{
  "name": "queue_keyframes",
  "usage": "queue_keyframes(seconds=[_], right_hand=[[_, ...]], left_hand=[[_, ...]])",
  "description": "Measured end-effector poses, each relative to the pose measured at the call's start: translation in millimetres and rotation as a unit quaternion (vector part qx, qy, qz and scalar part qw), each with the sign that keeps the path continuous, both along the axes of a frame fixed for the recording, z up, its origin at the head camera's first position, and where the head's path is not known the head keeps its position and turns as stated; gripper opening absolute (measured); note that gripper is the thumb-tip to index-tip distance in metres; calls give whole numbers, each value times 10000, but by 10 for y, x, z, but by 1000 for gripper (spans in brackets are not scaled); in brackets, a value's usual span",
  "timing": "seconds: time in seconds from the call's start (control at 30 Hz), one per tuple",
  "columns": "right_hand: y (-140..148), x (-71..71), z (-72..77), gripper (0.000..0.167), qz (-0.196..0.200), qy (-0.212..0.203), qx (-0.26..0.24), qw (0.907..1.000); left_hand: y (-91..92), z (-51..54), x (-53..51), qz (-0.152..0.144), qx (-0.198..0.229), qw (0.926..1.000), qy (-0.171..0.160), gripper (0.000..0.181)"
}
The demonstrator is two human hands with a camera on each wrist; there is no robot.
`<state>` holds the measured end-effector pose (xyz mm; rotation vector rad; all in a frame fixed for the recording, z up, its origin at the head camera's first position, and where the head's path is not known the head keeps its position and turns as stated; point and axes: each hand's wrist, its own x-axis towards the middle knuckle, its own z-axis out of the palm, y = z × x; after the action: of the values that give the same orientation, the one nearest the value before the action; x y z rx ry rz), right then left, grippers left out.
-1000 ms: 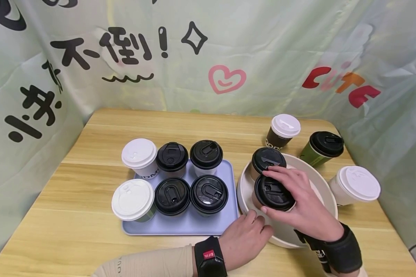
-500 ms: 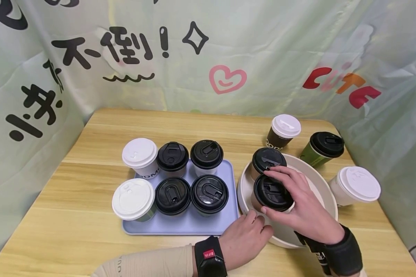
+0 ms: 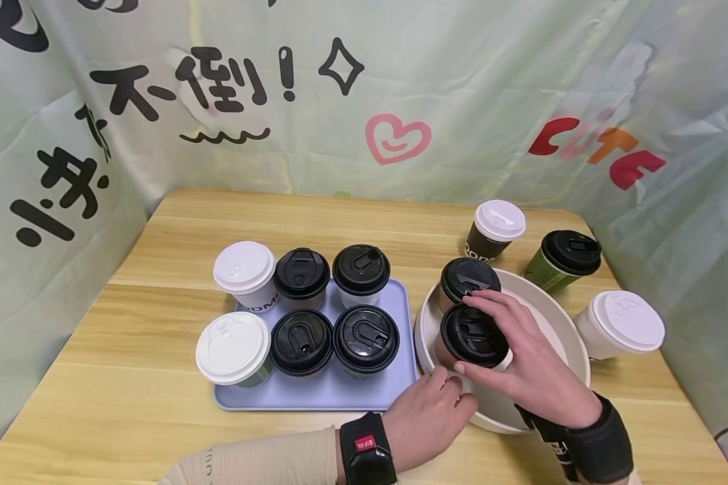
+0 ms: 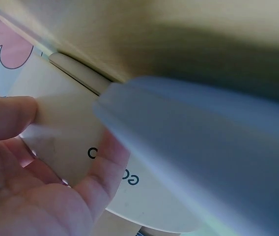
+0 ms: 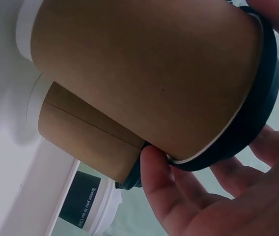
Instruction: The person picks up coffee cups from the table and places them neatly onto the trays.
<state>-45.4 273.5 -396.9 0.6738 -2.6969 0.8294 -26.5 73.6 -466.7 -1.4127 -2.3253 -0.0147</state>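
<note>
My right hand holds a brown paper coffee cup by its black lid, thumb on the near side and fingers on the far side. This cup stands in the front left of a round white tray. Right behind it, close by, is a second brown cup with a black lid. My left hand grips the near-left rim of the round tray; in the left wrist view a finger lies against its outer wall. Part of the grip is hidden.
A blue tray beside the left hand bears several lidded cups, black and white. Behind and right of the round tray stand a dark cup, a green cup and a white cup. Printed cloth surrounds the wooden table.
The front cup in the round tray has shifted slightly left, under my right hand. My left hand and the other cups stay in place.
</note>
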Motion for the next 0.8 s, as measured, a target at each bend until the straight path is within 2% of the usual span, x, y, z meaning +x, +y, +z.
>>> queue_keyframes(seconds=[0.1, 0.3, 0.47, 0.8], right_hand=[[-4, 3, 1, 89, -16, 11, -2, 10000], [-12, -5, 5, 69, -10, 155, 38, 9999], [-18, 5, 0, 68, -46, 224, 110, 9997], [-37, 33, 22, 65, -68, 81, 134, 9999]], left_hand=[[2, -4, -3, -2, 8, 10000, -14, 7], [0, -12, 1, -8, 25, 10000, -40, 7], [0, -9, 6, 12, -42, 10000, -48, 9], [4, 13, -5, -14, -310, 9994, -144, 12]])
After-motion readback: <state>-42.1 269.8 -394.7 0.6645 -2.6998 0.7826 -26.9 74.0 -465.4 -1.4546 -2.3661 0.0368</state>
